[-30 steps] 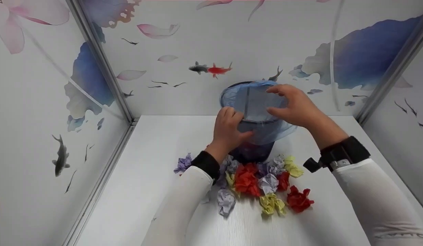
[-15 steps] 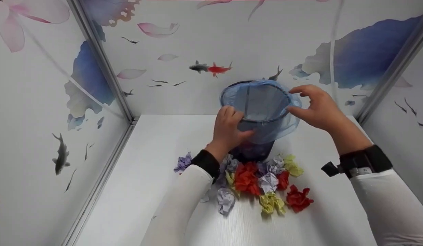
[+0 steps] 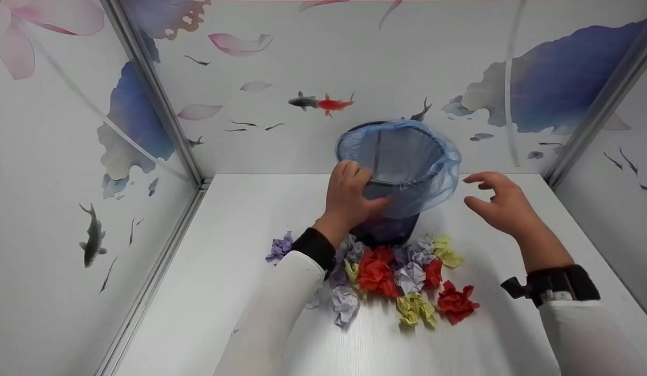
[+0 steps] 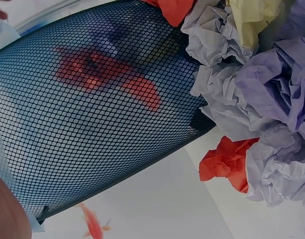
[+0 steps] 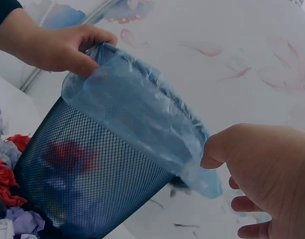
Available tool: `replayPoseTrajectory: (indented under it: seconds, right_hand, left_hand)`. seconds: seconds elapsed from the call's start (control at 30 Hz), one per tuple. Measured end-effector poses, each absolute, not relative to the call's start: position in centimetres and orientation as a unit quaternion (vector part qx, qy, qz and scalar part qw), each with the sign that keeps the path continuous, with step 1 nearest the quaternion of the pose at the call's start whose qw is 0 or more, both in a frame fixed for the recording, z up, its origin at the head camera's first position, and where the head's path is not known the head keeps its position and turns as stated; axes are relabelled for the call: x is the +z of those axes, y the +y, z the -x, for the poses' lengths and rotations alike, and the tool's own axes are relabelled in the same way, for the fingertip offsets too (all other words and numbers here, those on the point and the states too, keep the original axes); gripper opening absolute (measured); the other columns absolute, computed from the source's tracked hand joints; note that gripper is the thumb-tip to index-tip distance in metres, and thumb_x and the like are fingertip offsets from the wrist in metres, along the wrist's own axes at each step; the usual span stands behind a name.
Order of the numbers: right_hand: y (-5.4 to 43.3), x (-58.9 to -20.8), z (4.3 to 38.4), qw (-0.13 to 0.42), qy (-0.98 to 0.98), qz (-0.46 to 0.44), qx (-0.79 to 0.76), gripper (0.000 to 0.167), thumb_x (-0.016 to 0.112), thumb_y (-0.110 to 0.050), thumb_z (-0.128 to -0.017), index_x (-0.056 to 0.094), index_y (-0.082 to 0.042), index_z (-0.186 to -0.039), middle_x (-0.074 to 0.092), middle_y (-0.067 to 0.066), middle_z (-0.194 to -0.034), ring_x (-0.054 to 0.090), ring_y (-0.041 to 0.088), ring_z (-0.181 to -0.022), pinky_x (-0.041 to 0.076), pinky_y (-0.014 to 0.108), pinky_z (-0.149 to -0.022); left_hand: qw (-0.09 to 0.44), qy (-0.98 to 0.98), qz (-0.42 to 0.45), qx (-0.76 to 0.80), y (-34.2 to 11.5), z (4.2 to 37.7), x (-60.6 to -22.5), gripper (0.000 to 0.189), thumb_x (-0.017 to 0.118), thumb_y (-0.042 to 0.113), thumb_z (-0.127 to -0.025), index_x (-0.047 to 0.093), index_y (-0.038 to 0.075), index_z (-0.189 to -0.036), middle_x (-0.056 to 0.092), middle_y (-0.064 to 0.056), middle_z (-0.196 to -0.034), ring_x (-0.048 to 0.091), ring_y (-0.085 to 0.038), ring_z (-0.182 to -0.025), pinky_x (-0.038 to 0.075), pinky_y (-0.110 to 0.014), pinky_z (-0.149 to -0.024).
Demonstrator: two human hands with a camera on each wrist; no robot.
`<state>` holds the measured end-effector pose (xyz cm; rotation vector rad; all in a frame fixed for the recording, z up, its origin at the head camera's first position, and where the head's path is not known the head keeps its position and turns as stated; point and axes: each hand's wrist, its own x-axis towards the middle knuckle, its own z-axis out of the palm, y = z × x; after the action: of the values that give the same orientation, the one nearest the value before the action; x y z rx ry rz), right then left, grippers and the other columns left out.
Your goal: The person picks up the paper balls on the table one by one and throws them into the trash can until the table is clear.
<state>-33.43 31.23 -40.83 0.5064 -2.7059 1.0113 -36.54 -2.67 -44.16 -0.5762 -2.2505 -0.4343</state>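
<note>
Our left fingers (image 3: 348, 170) grip the bin (image 5: 105, 159), bag (image 3: 425, 197) inside, red showing through; our right fingers (image 3: 485, 178), parted, hold nothing.

Left grip (image 3: 348, 197) curled, right grip (image 3: 504, 208) loosely parted

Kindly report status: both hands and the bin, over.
Left hand grips bin at top. Right hand free, beside it. Blue liner overhangs bin's front. Crumpled paper crowds bin's base.

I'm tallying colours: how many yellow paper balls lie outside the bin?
3: one yellow ball behind the rightmost red ball, one left of that ball, one partly covered beside the large red ball. More may be hidden.
</note>
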Motion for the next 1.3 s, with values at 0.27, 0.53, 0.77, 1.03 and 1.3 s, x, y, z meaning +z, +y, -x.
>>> replayPoseTrajectory:
  seconds: [0.27, 0.53, 0.77, 1.03, 1.3]
  right_hand:
    - [30.7, -46.8, 33.0, 0.036, -0.931, -0.151, 0.331, 0.046, 0.066, -0.023, -0.098, 0.058, -0.008, -0.14, 0.049, 0.026, -0.147, 0.054, 0.05, -0.124, 0.047, 0.064, -0.095]
    - [29.9, -51.1, 33.7, -0.005, -0.947, -0.17, 0.274, 0.043, 0.071, -0.014, -0.091, 0.065, -0.005, -0.132, 0.055, 0.03, -0.13, 0.061, 0.041, -0.1, 0.051, 0.054, -0.083]
    - [29.5, -52.9, 34.5, -0.023, -0.951, -0.194, 0.239, 0.04, 0.069, -0.008, -0.085, 0.069, -0.002, -0.125, 0.058, 0.03, -0.118, 0.061, 0.043, -0.104, 0.051, 0.059, -0.087]
    - [29.4, -54.7, 35.2, -0.047, -0.955, -0.185, 0.226, 0.034, 0.071, -0.01, -0.083, 0.074, -0.001, -0.115, 0.065, 0.024, -0.109, 0.064, 0.039, -0.099, 0.052, 0.057, -0.089]
    - [29.5, -55.5, 35.4, -0.066, -0.956, -0.149, 0.243, 0.023, 0.072, -0.017, -0.088, 0.075, -0.003, -0.106, 0.07, 0.018, -0.105, 0.062, 0.032, -0.094, 0.052, 0.055, -0.088]
  left_hand:
    - [0.377, -0.88, 0.23, -0.176, -2.7, 36.5, -44.0, 0.059, 0.078, 0.065, -0.078, 0.054, 0.013, -0.091, 0.038, -0.004, -0.089, 0.042, -0.023, -0.096, 0.034, -0.037, -0.087]
    - [0.38, -0.879, 0.228, -0.177, -2.6, 36.5, -43.9, 0.06, 0.078, 0.066, -0.078, 0.054, 0.013, -0.09, 0.039, -0.005, -0.09, 0.042, -0.023, -0.097, 0.034, -0.037, -0.088]
    - [0.388, -0.876, 0.229, -0.171, -2.6, 36.6, -44.1, 0.059, 0.076, 0.067, -0.079, 0.052, 0.013, -0.089, 0.04, -0.005, -0.089, 0.042, -0.022, -0.096, 0.033, -0.037, -0.087]
    - [0.397, -0.869, 0.236, -0.178, -2.6, 36.8, -44.4, 0.06, 0.076, 0.065, -0.079, 0.051, 0.012, -0.087, 0.038, -0.005, -0.087, 0.04, -0.023, -0.091, 0.033, -0.038, -0.085]
    - [0.386, -0.874, 0.235, -0.178, -2.7, 36.6, -44.2, 0.058, 0.077, 0.065, -0.08, 0.053, 0.013, -0.088, 0.036, -0.004, -0.088, 0.041, -0.023, -0.093, 0.032, -0.038, -0.085]
